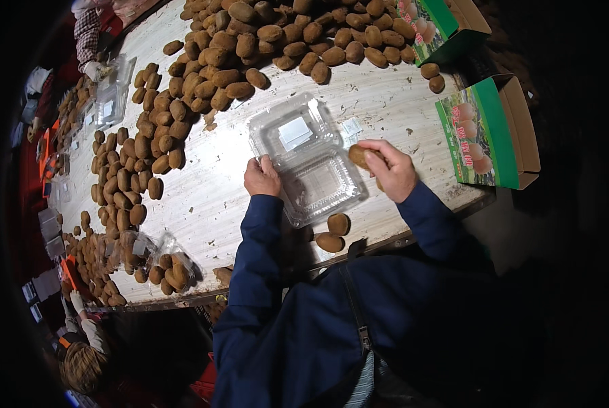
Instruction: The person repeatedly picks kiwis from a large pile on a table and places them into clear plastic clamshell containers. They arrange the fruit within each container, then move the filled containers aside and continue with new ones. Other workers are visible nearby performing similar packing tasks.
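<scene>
In front of me a clear plastic clamshell box (320,178) lies opened flat on the table, its lid half (314,109) towards the far side. Small white labels (295,133) show on the lid. My left hand (263,178) grips the box's left edge near the hinge, thumb on top. Just right of the box my right hand (393,171) holds a brown kiwifruit (359,155) between thumb and fingers; part of what may be a second fruit shows beneath the palm. Two loose kiwifruit (339,224) rest by the near edge of the box.
A big heap of kiwifruit (228,56) covers the table's far side, with another pile (123,178) to the left. Green printed cartons (480,137) stand at the right edge. A bagged group of kiwifruit (174,273) lies near left. Co-workers' gloved hands (95,70) appear at left.
</scene>
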### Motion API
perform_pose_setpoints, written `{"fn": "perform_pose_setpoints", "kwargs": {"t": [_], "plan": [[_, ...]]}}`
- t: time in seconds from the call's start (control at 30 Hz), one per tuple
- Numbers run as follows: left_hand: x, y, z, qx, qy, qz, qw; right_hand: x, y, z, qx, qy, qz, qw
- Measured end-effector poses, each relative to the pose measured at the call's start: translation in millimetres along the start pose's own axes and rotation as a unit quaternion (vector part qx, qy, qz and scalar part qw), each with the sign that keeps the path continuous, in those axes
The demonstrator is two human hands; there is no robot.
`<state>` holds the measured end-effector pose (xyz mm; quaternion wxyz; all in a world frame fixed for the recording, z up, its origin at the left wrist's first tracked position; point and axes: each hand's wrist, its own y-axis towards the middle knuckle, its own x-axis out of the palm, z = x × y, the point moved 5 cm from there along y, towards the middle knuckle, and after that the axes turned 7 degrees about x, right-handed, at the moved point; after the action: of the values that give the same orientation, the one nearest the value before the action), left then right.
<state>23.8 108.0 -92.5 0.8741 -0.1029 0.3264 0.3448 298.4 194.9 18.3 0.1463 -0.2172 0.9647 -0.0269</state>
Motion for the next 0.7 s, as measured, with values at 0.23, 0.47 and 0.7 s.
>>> {"fn": "perform_pose_setpoints", "kwargs": {"t": [0.23,0.47,0.7], "plan": [[11,-10,-1,-0.014,-0.045,-0.037,0.998,96,-15,-21,-0.281,-0.272,-0.108,0.914],[5,-29,9,-0.009,-0.109,-0.009,0.994,52,49,-3,-0.122,-0.345,0.157,0.917],[3,-34,11,-0.019,-0.089,0.017,0.996,69,57,12,-0.067,-0.344,0.124,0.928]]}}
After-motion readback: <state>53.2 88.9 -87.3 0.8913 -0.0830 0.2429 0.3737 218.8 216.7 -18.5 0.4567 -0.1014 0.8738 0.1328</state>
